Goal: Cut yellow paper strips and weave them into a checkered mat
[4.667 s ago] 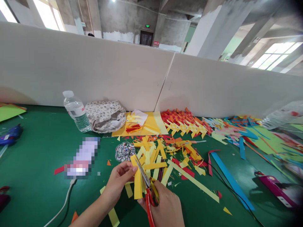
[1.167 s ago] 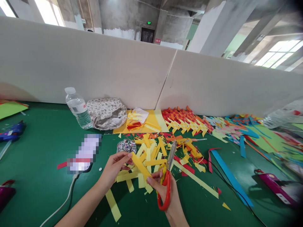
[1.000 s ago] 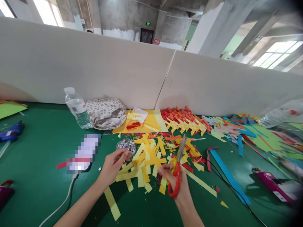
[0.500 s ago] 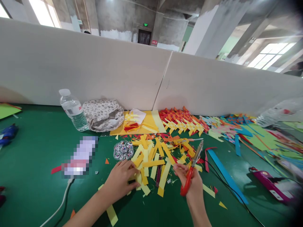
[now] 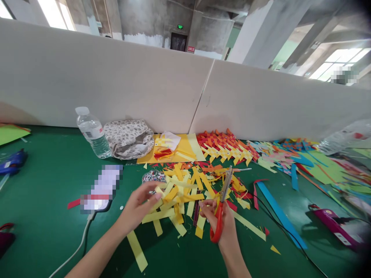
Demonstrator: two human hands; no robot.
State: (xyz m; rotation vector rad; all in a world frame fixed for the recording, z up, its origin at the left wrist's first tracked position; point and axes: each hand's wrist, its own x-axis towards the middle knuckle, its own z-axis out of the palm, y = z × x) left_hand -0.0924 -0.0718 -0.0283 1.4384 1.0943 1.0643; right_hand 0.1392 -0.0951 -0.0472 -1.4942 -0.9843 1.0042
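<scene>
Scissors [image 5: 221, 210] in right grip [image 5: 228, 224], yellow paper strips [image 5: 171, 194] at left grip [image 5: 139, 204]

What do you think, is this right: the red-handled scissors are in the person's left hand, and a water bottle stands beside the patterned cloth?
Not quite: the head view shows the red-handled scissors in the right hand, not the left hand. The rest is right: the water bottle stands beside the patterned cloth.

Paper strips [image 5: 171, 194] obstruct the middle; nearside lies free.
</scene>
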